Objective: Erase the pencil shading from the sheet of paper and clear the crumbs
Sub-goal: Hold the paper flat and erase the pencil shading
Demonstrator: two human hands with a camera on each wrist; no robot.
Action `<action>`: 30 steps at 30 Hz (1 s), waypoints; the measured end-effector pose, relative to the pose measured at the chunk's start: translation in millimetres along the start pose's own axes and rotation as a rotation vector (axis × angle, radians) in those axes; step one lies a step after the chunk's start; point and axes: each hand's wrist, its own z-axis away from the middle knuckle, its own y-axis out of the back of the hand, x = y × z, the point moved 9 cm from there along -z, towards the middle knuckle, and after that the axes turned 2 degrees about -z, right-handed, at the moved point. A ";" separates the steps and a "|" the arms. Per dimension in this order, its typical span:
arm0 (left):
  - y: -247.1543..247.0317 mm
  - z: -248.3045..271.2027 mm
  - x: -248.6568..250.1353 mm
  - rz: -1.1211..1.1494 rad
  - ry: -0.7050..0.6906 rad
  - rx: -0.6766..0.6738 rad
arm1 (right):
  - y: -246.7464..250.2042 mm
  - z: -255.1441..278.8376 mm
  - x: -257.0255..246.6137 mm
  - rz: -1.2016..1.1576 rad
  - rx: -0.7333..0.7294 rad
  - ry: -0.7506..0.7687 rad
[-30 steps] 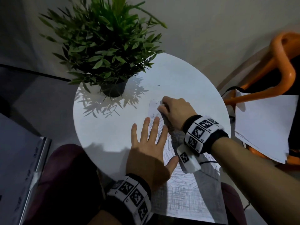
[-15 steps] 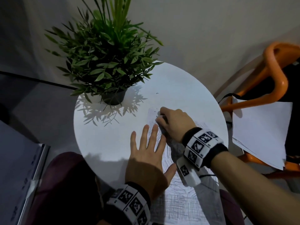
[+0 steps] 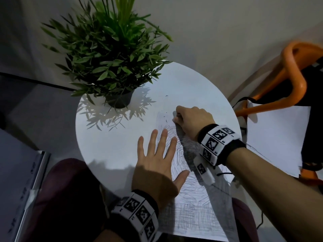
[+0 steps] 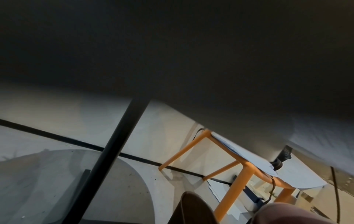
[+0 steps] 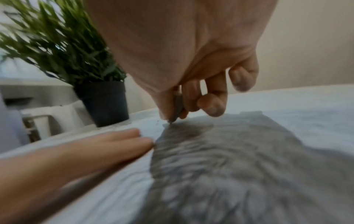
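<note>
A sheet of paper (image 3: 195, 212) covered in pencil shading lies on the round white table (image 3: 108, 147), its near end hanging over the table's edge. My left hand (image 3: 157, 159) lies flat on the sheet's left side with fingers spread. My right hand (image 3: 190, 121) pinches a small grey eraser (image 5: 177, 109) and presses its tip on the paper near the sheet's far end. Dark eraser crumbs (image 3: 165, 117) lie just left of that hand. In the right wrist view the shading (image 5: 229, 159) spreads below my right hand (image 5: 191, 98). The left wrist view shows only the table's underside.
A potted green plant (image 3: 111, 55) in a dark pot stands at the table's far left. An orange chair (image 3: 297, 70) with loose white sheets (image 3: 277, 137) on it is to the right. A dark table leg (image 4: 114, 151) runs down to the floor.
My right hand with the eraser has shifted slightly along the sheet's far end, and more dark crumbs show beside it. The left hand has stayed flat on the paper.
</note>
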 end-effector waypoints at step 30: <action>2.3 -0.6 -0.6 -0.002 -0.018 0.059 | -9.6 11.0 1.9 -0.129 -0.023 0.068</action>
